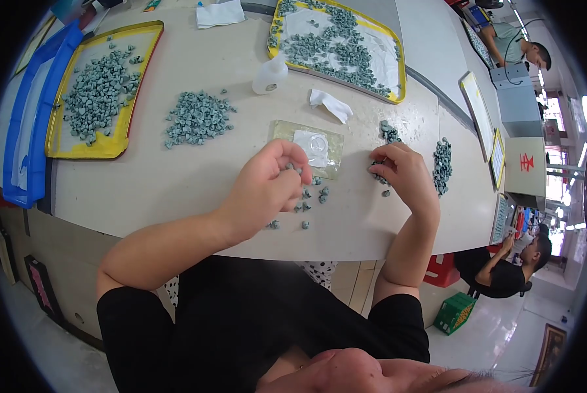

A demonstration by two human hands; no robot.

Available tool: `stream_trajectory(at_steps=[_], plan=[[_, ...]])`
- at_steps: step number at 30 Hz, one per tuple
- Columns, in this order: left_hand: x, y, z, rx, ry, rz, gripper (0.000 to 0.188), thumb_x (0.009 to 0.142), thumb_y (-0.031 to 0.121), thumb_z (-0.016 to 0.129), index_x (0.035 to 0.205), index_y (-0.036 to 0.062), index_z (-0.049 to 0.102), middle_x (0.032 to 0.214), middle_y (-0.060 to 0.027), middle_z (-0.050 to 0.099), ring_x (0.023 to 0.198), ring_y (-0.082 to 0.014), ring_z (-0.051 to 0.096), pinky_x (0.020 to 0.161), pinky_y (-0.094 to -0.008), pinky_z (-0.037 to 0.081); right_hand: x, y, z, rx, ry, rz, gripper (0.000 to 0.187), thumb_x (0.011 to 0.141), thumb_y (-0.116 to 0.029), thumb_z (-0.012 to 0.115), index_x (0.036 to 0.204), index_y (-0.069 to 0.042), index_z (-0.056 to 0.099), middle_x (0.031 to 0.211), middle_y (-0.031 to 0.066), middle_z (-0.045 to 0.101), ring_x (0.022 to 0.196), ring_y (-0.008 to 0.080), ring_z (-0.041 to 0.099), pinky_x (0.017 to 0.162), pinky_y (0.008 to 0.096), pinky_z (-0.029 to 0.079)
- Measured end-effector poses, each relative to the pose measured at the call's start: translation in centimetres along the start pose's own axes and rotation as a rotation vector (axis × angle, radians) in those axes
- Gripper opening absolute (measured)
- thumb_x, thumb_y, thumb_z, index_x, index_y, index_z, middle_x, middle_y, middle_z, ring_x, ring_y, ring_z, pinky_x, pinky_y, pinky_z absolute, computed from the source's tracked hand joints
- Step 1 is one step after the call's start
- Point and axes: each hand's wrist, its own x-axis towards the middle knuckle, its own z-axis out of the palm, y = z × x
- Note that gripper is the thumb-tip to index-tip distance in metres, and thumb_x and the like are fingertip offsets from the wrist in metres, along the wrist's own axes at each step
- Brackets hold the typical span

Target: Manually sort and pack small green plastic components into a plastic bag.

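Note:
Small grey-green moulded pieces lie about in groups; their exact kind is too small to tell. My left hand (270, 180) is curled, with a few of these pieces (292, 168) in its fingers. Below it, several loose pieces (323, 194) are scattered near the table's front edge. My right hand (405, 171) reaches down to a small pile (390, 131), thumb and fingers pinching at pieces there; its fingertips partly hide them. Between the hands lies a clear yellowish mat (333, 154) bearing a white paper and a round transparent dish (318, 143).
A larger heap (198, 118) sits left; another pile (442, 167) lies far right. Yellow-rimmed trays of pieces stand back left (120, 147) and at the back (398, 98). A white squeeze bottle (270, 75), folded tissue (331, 105) and blue bin (18, 157) are around. Two people sit right.

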Motion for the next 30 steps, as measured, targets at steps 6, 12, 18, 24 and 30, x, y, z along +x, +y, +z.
stream_trajectory(at_steps=[6,12,18,24,30], plan=[[0.7,-0.1,0.1,-0.073,0.067,0.045,0.018,0.092,0.004,0.044,0.110,0.0000,0.046,0.090,-0.0044,0.050,0.058,-0.0040,0.034,0.049,-0.0191,0.030,-0.2,-0.3,1.1,0.023,0.037,-0.023,0.019,0.074,0.000,0.067,0.093,0.000,0.062,0.084,0.0087,0.060,0.070,0.0179,0.059,0.066,0.0268,0.048],[0.4,0.4,-0.3,-0.105,0.006,0.024,0.018,0.096,0.011,0.045,0.106,-0.0009,0.052,0.086,-0.0026,0.051,0.059,-0.0032,0.034,0.050,-0.0183,0.030,-0.1,-1.2,1.4,0.020,0.004,-0.109,0.018,0.075,0.001,0.066,0.093,-0.001,0.063,0.090,0.0080,0.060,0.076,0.0200,0.061,0.068,0.0281,0.050],[0.4,0.6,-0.1,-0.094,0.013,0.061,0.019,0.095,0.010,0.047,0.108,-0.0014,0.053,0.085,-0.0025,0.051,0.058,-0.0030,0.034,0.050,-0.0186,0.030,-0.1,-0.9,1.6,-0.009,-0.009,-0.276,0.019,0.075,0.002,0.066,0.092,-0.004,0.063,0.099,0.0070,0.061,0.082,0.0225,0.062,0.069,0.0302,0.051],[0.2,0.3,0.0,-0.002,0.040,0.111,0.020,0.093,0.007,0.047,0.111,-0.0002,0.053,0.092,-0.0051,0.054,0.058,-0.0027,0.034,0.051,-0.0192,0.032,0.2,-1.5,1.5,0.014,0.159,-0.309,0.017,0.076,0.002,0.064,0.093,-0.003,0.064,0.103,0.0079,0.061,0.084,0.0223,0.062,0.067,0.0302,0.051],[0.2,0.5,0.1,-0.038,0.039,0.109,0.016,0.094,0.008,0.048,0.109,0.0029,0.050,0.100,-0.0087,0.057,0.057,-0.0022,0.032,0.050,-0.0174,0.030,0.1,-1.6,1.5,0.021,0.118,-0.243,0.015,0.078,0.001,0.063,0.093,-0.001,0.064,0.095,0.0090,0.062,0.075,0.0212,0.062,0.065,0.0286,0.050]])
